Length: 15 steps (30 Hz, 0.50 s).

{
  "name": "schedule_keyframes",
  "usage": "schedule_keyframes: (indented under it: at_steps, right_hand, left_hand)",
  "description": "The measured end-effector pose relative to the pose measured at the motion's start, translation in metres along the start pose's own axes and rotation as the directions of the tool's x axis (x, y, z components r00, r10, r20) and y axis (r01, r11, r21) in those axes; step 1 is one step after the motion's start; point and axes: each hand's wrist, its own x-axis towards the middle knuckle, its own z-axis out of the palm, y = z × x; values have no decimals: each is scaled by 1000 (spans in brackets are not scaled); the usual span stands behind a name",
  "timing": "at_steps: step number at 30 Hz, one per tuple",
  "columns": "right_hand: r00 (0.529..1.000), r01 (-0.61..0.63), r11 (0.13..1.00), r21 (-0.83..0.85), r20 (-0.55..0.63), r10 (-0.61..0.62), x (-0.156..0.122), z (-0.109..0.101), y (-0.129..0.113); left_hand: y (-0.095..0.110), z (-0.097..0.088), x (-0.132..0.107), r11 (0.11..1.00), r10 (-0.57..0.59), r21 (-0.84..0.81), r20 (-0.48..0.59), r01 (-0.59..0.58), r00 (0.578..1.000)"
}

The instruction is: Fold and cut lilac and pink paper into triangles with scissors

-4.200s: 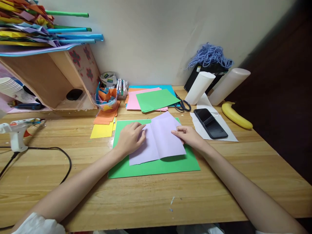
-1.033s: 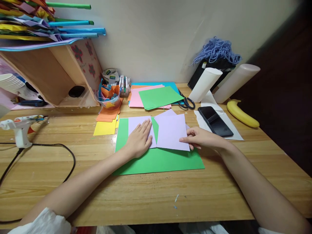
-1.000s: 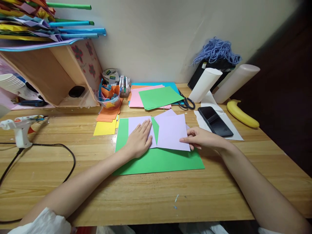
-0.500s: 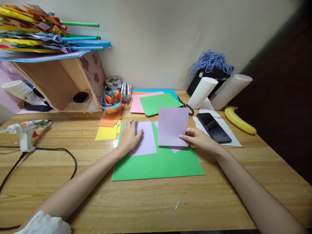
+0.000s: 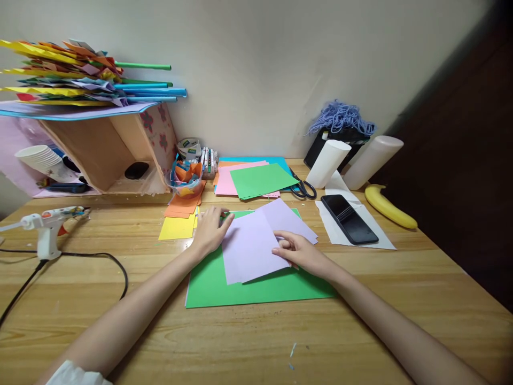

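Note:
My right hand (image 5: 296,250) pinches the right edge of a lilac paper sheet (image 5: 256,248), thumb on top. This sheet lies tilted over another lilac sheet, whose lower left corner shows beneath it. Behind and to the right, more lilac paper (image 5: 282,216) peeks out. Under all of these is a large green sheet (image 5: 260,294) flat on the table. My left hand (image 5: 212,230) rests open on the left part of the green sheet, its thumb by the upper left corner of the lilac paper.
Orange and yellow papers (image 5: 176,227) lie left of the green sheet. Farther back are coloured sheets (image 5: 262,181) and scissors (image 5: 305,189). A phone (image 5: 349,219) and a banana (image 5: 390,207) are on the right; a glue gun (image 5: 48,232) with its cable (image 5: 120,264) is on the left.
My right hand has brought the raised lilac sheet left and down onto the other one, tilting it. My left hand has shifted slightly off the lilac paper. The view has tipped up a little.

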Motion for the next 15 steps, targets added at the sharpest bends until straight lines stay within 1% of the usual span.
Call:
schedule_keyframes:
  at_steps: [3, 5, 7, 13, 15]
  right_hand:
    - [999, 20, 1000, -14, -33, -21, -1, 12, -2]
    - [997, 49, 998, -37, -54, -51, -1, 16, -1]
    - [996, 78, 996, -51, -51, -80, 0, 18, 0]
    - [994, 100, 991, -92, -43, -104, -1, 19, 0]
    - [991, 100, 986, -131, -77, -110, -2, 16, 0]
  left_hand:
    - [4, -1, -1, 997, 79, 14, 37, -80, 996]
    - [5, -1, -2, 991, 128, 28, 57, -129, 990]
    - [5, 0, -3, 985, 169, 33, 67, -171, 983]
    - [1, 3, -3, 976, 218, -7, 89, -218, 972]
    - [0, 3, -2, 975, 223, -28, 101, -222, 969]
